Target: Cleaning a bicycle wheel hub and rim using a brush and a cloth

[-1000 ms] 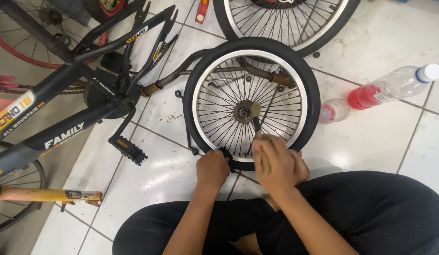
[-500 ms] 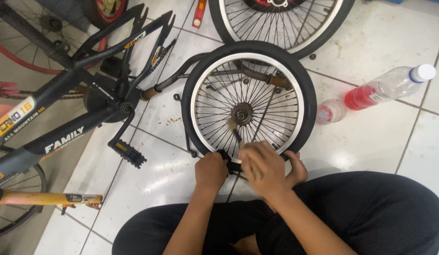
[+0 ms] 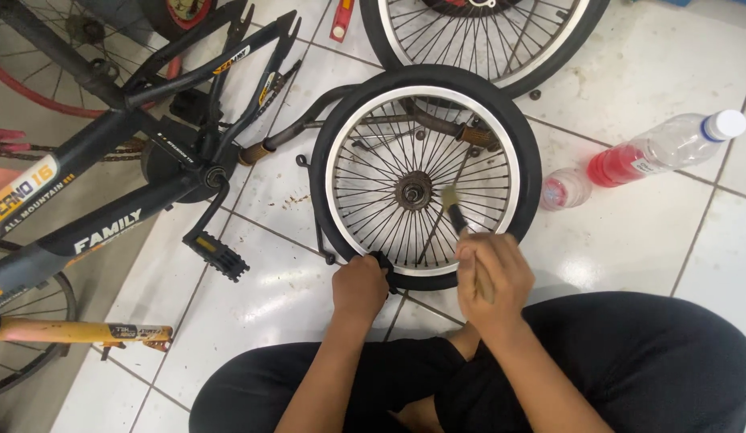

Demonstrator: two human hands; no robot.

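The wheel (image 3: 425,178) lies flat on the tiled floor (image 3: 669,232) just ahead of my knees, hub (image 3: 412,191) up. My left hand (image 3: 359,287) is closed on the near edge of the tyre. My right hand (image 3: 491,277), just beside it, is wrapped round a small brush (image 3: 454,210). The brush's long axis runs away from me, up and slightly left, with the bristles over the spokes near the hub. A bottle (image 3: 665,149) of red liquid lies well off to the right.

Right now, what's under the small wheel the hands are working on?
Through the spokes of the small wheel show white floor tiles and a rusty bar. The tyre hides whatever lies beneath it.
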